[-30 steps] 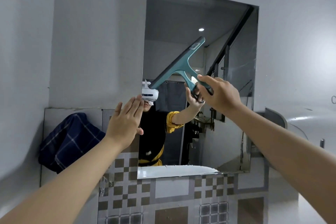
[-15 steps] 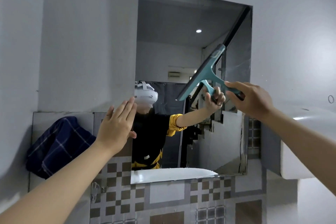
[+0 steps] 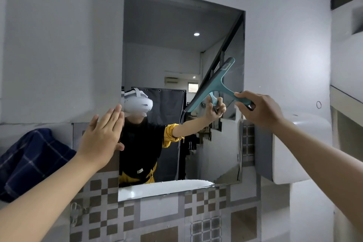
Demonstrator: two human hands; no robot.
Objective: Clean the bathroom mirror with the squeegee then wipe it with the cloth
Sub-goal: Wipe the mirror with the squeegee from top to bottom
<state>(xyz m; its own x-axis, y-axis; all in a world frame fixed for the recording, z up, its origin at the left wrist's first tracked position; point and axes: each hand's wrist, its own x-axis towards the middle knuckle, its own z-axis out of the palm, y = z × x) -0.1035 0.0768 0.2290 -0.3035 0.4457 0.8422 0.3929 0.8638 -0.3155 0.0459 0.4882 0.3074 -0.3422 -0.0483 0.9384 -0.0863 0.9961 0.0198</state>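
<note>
Teal, stiff and light, the squeegee [image 3: 213,86] lies tilted against the mirror's [image 3: 163,53] right side, right hand [image 3: 259,109] clamped on its handle, left hand [image 3: 102,133] flat and open at the mirror's left edge, soft cloth [image 3: 29,159] far left.

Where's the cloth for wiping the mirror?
The dark blue checked cloth hangs at the far left, beside the left hand, left of the mirror.
</note>
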